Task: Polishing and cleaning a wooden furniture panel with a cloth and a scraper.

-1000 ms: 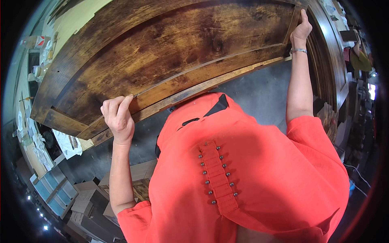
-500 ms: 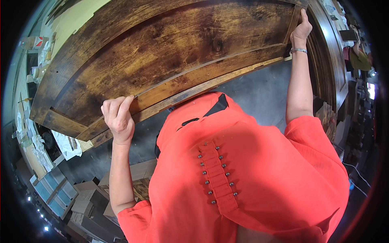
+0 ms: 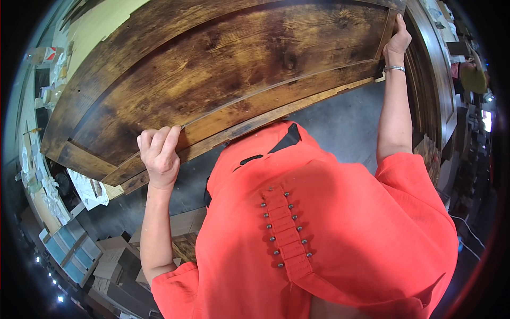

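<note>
A long brown wood-grain panel [image 3: 239, 58] with a raised frame border spans the upper part of the head view, tilted from lower left to upper right. My left hand [image 3: 160, 155] is closed at its near edge, fingers curled over the border strip; the fingertips are partly hidden. At the panel's right end, my right hand [image 3: 398, 42] grips the corner, thumb up along the end and the other fingers mostly out of sight. A narrow wooden strip [image 3: 255, 119] runs along the panel's lower side, close to my red shirt.
Dark framed wood panels [image 3: 433, 69] stand at the right. Cardboard boxes [image 3: 114, 266] lie at lower left, below a bench with white scraps [image 3: 50, 186] and a plastic bottle [image 3: 42, 55]. A white cable [image 3: 470, 228] hangs at the right.
My left hand has shifted slightly right, and the panel's left end has moved slightly right and down. My right hand has barely moved at its corner.
</note>
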### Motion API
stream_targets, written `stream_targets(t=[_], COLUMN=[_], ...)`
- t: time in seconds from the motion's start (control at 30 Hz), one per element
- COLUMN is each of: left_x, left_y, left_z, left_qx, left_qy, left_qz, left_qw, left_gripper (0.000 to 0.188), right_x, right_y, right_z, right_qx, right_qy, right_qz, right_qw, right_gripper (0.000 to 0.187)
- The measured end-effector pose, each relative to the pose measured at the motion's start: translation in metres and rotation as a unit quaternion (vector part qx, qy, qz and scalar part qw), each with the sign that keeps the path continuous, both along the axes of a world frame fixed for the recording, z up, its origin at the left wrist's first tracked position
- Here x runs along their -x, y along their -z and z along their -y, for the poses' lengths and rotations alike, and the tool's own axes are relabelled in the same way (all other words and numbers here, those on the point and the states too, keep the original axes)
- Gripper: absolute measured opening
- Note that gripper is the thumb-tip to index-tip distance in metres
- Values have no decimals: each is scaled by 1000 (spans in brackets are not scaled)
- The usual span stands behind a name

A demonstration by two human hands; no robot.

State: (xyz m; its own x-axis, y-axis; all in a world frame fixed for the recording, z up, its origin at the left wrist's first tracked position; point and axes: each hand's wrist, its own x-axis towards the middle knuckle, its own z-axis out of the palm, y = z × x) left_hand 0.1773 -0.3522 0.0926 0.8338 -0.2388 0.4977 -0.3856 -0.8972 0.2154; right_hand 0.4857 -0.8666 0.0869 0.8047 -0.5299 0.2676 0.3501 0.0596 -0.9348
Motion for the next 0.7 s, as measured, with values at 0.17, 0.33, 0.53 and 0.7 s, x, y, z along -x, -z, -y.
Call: stream_targets(t=[0.17,0.33,0.53,0.7], left_x=[0,-1,0,0], left_y=[2,0,1,2], left_z=[-1,0,-1,-1], left_qx=[-19,-48,-60,-62], left_qy=[11,21,31,38], left_qz=[8,18,33,38], left_qw=[1000,998,997,997], left_gripper=[40,39,38,39], right_x=[-8,-8,-4,-5], right_y=[11,11,6,6], right_z=[15,14,3,4], right_qx=[10,15,17,28], right_qy=[-16,-24,-20,-15], right_qz=[-12,-18,-17,-15], right_qw=[1000,999,999,999], right_gripper=[46,46,43,44])
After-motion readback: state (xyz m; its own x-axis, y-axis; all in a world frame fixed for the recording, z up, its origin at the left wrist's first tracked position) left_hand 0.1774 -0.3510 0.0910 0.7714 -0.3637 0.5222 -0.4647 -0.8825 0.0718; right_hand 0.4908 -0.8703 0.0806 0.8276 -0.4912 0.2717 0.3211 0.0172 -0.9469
